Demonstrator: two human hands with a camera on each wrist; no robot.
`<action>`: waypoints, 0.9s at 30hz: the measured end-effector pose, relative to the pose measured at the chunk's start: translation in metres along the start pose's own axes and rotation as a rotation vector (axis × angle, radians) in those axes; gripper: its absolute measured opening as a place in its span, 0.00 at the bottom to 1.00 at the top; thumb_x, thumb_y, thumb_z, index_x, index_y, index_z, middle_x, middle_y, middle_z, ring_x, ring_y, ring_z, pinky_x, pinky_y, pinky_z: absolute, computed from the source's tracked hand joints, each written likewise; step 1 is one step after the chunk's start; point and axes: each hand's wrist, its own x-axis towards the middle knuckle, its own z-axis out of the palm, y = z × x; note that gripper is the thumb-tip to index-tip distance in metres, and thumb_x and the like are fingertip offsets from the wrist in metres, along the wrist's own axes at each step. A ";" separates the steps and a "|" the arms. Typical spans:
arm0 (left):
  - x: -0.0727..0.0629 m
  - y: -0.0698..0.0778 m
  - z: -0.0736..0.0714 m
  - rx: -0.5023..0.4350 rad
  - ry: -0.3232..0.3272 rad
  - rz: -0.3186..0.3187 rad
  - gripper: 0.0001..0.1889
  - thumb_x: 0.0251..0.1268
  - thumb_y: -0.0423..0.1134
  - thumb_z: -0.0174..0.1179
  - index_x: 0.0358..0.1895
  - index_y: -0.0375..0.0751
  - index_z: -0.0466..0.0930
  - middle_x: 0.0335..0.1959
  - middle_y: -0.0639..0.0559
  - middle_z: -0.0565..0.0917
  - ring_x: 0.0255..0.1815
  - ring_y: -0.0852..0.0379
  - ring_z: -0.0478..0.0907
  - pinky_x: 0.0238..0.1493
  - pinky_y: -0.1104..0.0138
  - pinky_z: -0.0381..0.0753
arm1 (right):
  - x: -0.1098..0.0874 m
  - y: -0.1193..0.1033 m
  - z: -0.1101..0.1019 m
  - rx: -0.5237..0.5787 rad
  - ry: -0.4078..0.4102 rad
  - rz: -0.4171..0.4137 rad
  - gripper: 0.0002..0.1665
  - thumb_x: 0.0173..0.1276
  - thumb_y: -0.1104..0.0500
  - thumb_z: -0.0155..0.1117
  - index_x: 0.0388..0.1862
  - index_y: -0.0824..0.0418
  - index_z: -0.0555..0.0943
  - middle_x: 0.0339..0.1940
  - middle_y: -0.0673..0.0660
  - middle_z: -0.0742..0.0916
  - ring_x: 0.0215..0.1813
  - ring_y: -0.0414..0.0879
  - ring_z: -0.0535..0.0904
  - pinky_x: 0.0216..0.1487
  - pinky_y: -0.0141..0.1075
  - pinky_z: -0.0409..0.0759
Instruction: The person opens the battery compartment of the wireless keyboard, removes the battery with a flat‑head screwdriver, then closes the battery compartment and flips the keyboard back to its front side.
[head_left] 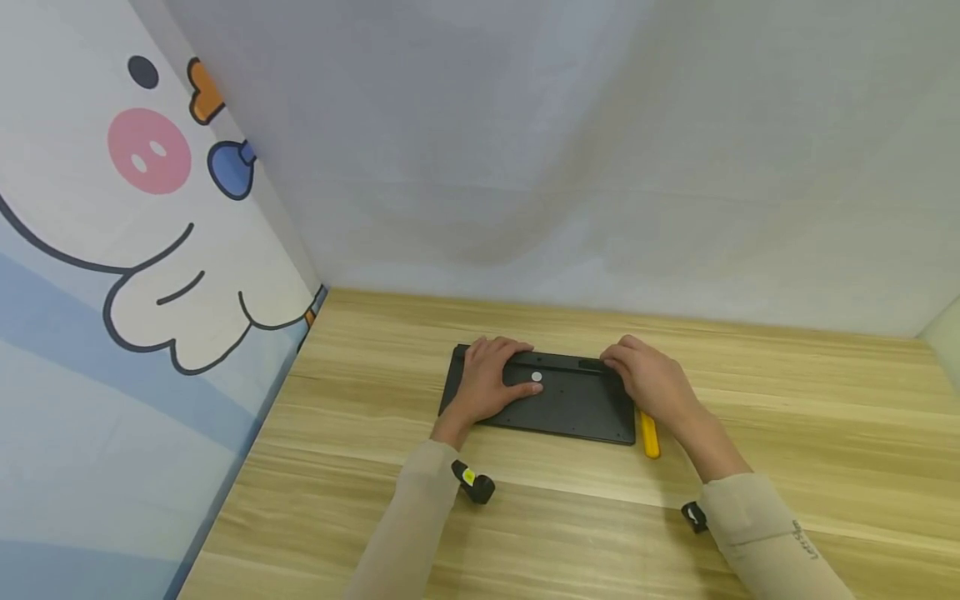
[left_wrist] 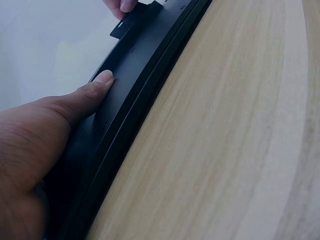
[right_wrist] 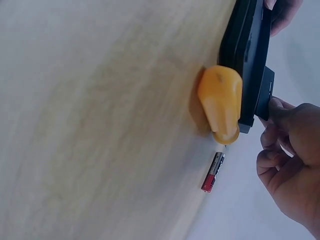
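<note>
A black keyboard (head_left: 577, 408) lies with its underside up on the table. My left hand (head_left: 487, 379) holds it at its left part, fingers over the far edge and the thumb (left_wrist: 95, 92) flat on the underside. At the far right corner, the fingers of my right hand (head_left: 652, 379) pinch a small black battery cover (right_wrist: 266, 92). The cover stands up at an angle from the keyboard's raised far strip, beside a dark slot (head_left: 591, 364). A round white sticker (head_left: 536, 377) sits near my left thumb.
A yellow-orange tool handle (right_wrist: 220, 97) lies against the keyboard's right end, under my right wrist. Beyond it is a red and black battery (right_wrist: 213, 171). The wooden table (head_left: 360, 375) meets a white back wall (head_left: 600, 208) and a cartoon-printed panel (head_left: 60, 375) at left.
</note>
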 end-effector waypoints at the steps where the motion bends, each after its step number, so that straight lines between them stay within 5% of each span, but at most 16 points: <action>1: 0.000 0.000 0.000 0.002 -0.001 -0.002 0.34 0.62 0.55 0.72 0.69 0.50 0.75 0.65 0.48 0.79 0.72 0.47 0.72 0.86 0.45 0.44 | 0.000 0.000 0.000 0.000 0.001 -0.002 0.11 0.79 0.59 0.58 0.49 0.59 0.87 0.40 0.54 0.86 0.34 0.45 0.80 0.37 0.42 0.84; 27: 0.002 -0.002 0.002 0.004 0.008 0.003 0.33 0.61 0.55 0.72 0.69 0.51 0.75 0.65 0.49 0.79 0.71 0.47 0.73 0.86 0.45 0.45 | 0.005 0.005 0.003 0.092 -0.010 0.030 0.09 0.79 0.62 0.58 0.50 0.59 0.84 0.42 0.56 0.87 0.40 0.50 0.84 0.43 0.47 0.85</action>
